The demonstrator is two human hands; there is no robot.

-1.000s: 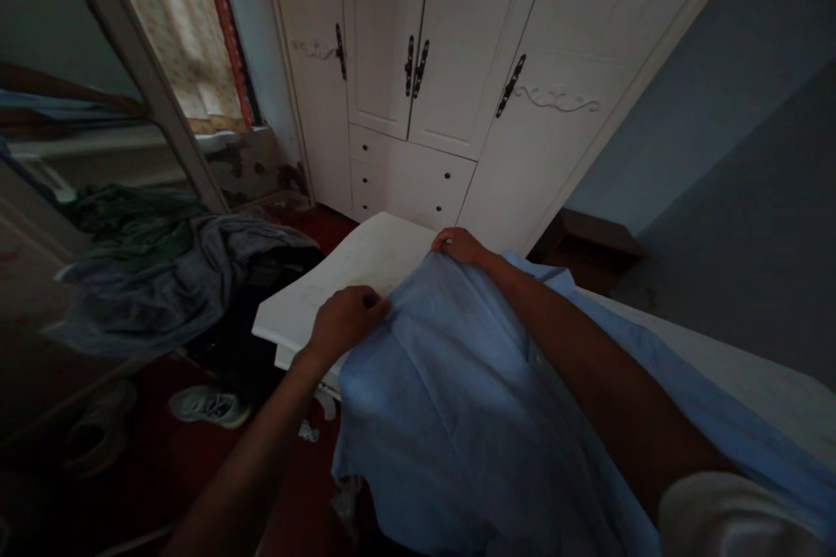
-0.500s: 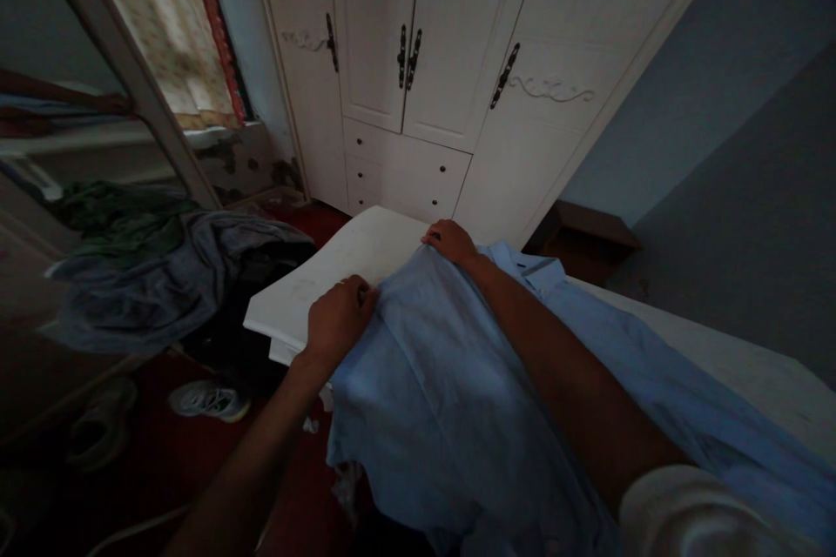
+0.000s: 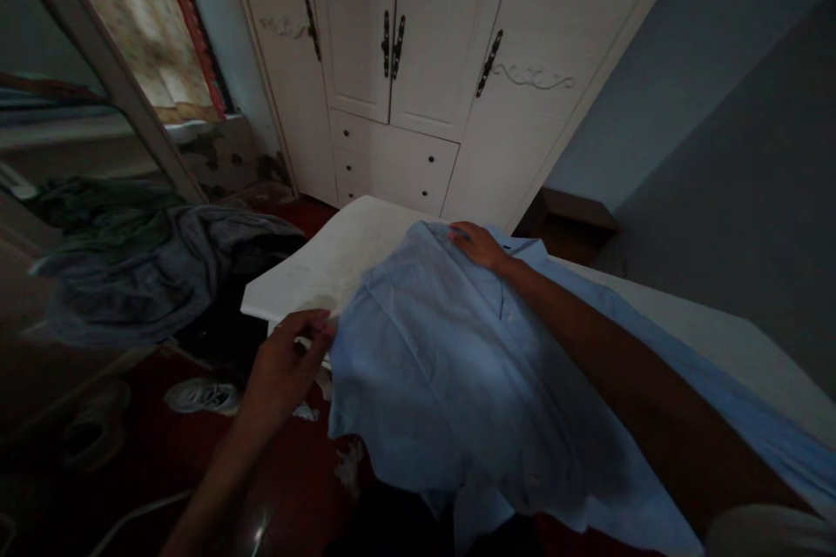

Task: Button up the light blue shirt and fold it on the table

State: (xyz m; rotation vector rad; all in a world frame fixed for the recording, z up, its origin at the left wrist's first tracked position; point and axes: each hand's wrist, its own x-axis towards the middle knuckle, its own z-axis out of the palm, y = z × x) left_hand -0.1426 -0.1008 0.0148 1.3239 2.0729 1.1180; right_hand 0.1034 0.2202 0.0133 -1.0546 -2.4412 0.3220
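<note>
A light blue button-up shirt (image 3: 418, 365) lies spread over a white table (image 3: 326, 270), its near part hanging over the edge. My left hand (image 3: 284, 365) is at the shirt's left edge, thumb and fingers pinched together on the cloth. On the shirt's upper part, close to the collar (image 3: 532, 251), rests my right hand (image 3: 480, 245). Its fingers are stretched out over the fabric, with the fingertips pointing left. One sleeve trails along the table to the right, partly behind my right forearm.
A white wardrobe (image 3: 424, 43) with dark handles stands behind the table. To the left, grey and green clothes (image 3: 144, 270) are heaped by a mirror (image 3: 58, 61). Sneakers (image 3: 202, 396) and a cable lie on the red floor. A brown cabinet (image 3: 578, 213) stands at back right.
My left hand has moved down and left along the shirt's edge. My right hand has shifted slightly right, its fingers now flatter on the cloth. The shirt lies more spread out towards me.
</note>
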